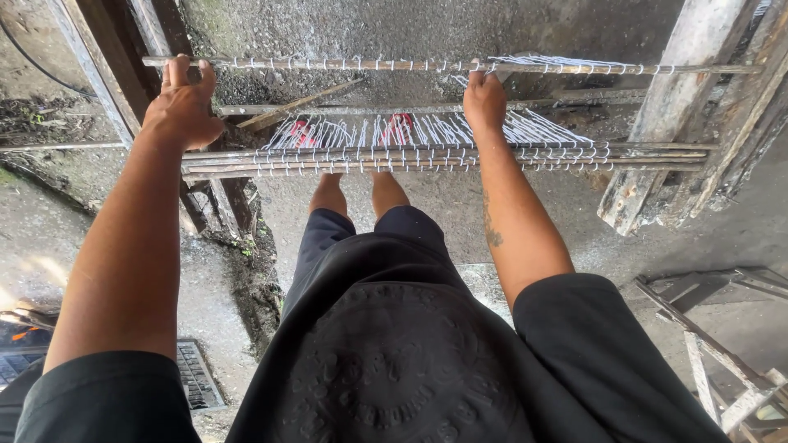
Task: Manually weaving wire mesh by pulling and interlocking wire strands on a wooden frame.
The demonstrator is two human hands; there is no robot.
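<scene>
Black shirt (386, 361) nearest us. Our left hand (182, 102) and right hand (484, 100) both curled around top stick (345, 64); white threads (558, 61) just beside right grip, lower stick bundle (410, 157) beneath both.

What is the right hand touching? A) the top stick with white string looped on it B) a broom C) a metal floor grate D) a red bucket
A: the right hand rests on the top stick, right where the white string bunches along it.
</scene>
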